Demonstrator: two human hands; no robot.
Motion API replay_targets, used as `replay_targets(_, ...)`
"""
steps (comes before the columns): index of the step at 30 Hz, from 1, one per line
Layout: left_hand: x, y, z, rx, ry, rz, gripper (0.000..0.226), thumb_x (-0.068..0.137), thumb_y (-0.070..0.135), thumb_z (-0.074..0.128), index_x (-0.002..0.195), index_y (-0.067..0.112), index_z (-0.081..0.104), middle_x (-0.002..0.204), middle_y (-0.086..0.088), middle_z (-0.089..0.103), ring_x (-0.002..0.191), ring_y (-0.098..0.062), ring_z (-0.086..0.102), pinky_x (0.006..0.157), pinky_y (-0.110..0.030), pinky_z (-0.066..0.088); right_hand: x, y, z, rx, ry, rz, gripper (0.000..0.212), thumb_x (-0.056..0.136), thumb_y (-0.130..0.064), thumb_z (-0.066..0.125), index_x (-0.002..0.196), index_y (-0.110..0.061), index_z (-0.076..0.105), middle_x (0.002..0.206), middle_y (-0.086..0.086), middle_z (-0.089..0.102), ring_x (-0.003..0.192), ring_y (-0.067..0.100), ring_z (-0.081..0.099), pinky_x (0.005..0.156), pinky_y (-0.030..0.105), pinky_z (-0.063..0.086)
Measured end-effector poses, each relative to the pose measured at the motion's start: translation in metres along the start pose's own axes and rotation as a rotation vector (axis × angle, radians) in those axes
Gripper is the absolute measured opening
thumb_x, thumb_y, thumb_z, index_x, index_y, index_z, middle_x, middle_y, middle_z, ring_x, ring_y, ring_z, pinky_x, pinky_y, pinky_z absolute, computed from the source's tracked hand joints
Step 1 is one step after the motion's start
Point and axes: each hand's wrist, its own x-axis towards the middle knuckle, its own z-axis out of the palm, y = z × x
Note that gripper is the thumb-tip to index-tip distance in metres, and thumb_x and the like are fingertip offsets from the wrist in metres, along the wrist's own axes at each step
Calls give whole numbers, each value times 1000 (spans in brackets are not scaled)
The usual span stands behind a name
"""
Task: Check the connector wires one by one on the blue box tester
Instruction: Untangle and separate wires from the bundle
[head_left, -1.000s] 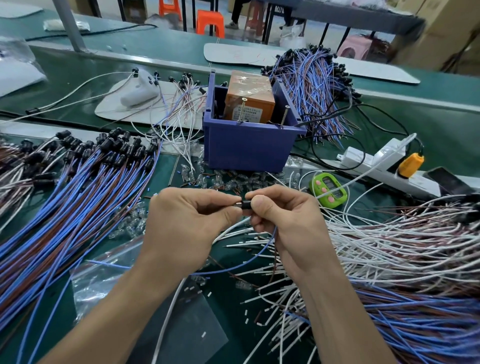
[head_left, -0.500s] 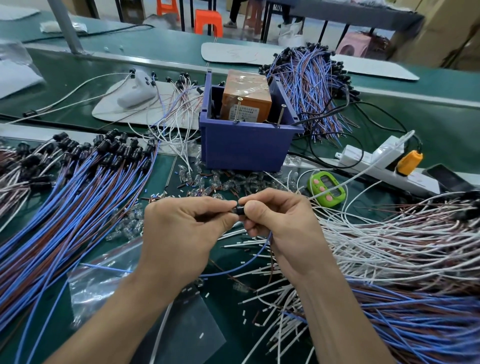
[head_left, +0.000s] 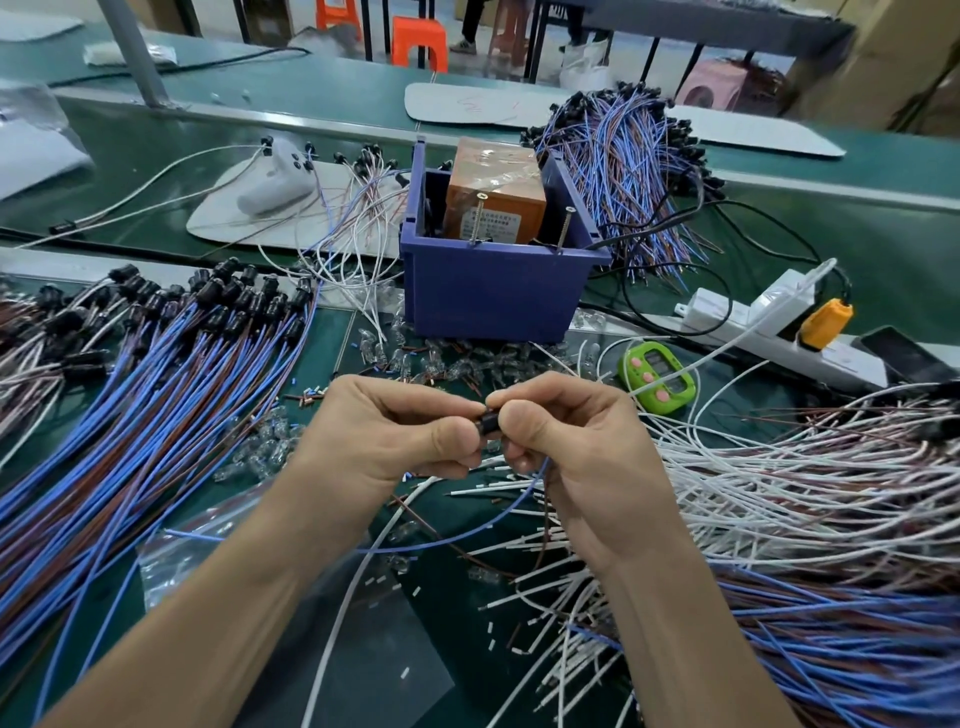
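Head view: left hand (head_left: 395, 431) and right hand (head_left: 566, 436), fingers curled, together pinch one small black connector (head_left: 488, 422) between thumb and forefinger tips; its blue wire (head_left: 467, 535) loops down beneath the right hand. Beyond the hands, the blue box tester (head_left: 493, 296) stands on the green worktop (head_left: 883, 249), an orange block (head_left: 496, 200) inside. At left, a blue-brown wire bundle (head_left: 156, 389); at right, white wires (head_left: 779, 467); near the box, a green timer (head_left: 657, 376).

We find open lane straight ahead to blue box (head_left: 493, 301), only loose clear bulbs (head_left: 441, 364) strewn. Left walled by blue-brown wire bundle (head_left: 156, 395); right by white wire pile (head_left: 779, 488), green timer (head_left: 657, 376), power strip (head_left: 748, 319). Two screws (head_left: 477, 218) jut above box front rim.
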Motion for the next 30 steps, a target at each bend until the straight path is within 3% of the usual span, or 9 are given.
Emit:
replay_targets(2,-1,0,0,-14,1,17,21,54,17,90,74,20,85,67,-12,76,56,-16,72,55,-20,57,-1,0,0,-6,-17,-1,13,79,6,72,77,-6,79,59,10,62,52,13,52,50,20,44)
replay_targets(5,-3,1,0,-15,20,33,33,42,21,96,72,19,84,65,-13,75,54,-16,71,54,-21,57,-3,1,1,-27,-18,9,22,84,13,68,78,-5,79,61,11,63,53,13,53,51,21,45)
replay_targets(10,-4,1,4,-19,75,41,24,48,26,87,70,17,83,62,-13,73,52,-16,70,52,-21,56,-2,3,1,-44,-4,19,17,83,10,71,79,-5,79,61,11,63,54,13,54,52,21,45)
replay_targets(14,-4,1,4,3,95,45,20,53,21,88,72,17,84,64,-14,74,54,-16,70,54,-21,57,-1,5,0,-51,1,13,11,79,-1,72,79,-9,80,62,10,65,54,14,54,52,22,46)
replay_targets(18,3,-1,5,112,170,56,22,76,-2,83,80,20,85,72,-15,77,62,-19,73,61,-27,61,3,9,3,-161,116,-43,17,83,2,73,78,-13,80,63,8,66,53,12,55,53,21,46)
replay_targets(21,2,1,7,231,172,121,25,72,0,88,83,22,84,73,-6,79,63,-13,73,60,-22,58,3,8,3,-146,138,-42,18,84,5,73,77,-11,80,61,3,68,48,5,53,50,15,42)
replay_targets(24,3,2,8,93,222,94,20,73,-3,84,78,16,84,68,-13,76,56,-16,71,56,-22,58,2,4,3,-95,145,-7,19,85,8,72,77,-7,79,62,8,70,45,2,54,49,10,41)
replay_targets(26,7,5,1,-59,313,67,11,70,6,82,74,15,84,71,-14,76,57,-17,72,56,-22,58,4,2,-1,-76,258,-13,23,85,9,71,74,-9,80,64,10,70,48,5,55,48,11,39)
replay_targets(30,10,0,-11,176,414,104,36,76,-5,83,86,29,83,85,-1,81,78,-14,77,78,-30,64,7,-2,-9,30,353,29,24,88,2,67,75,-13,80,68,13,69,54,14,44,45,17,30)
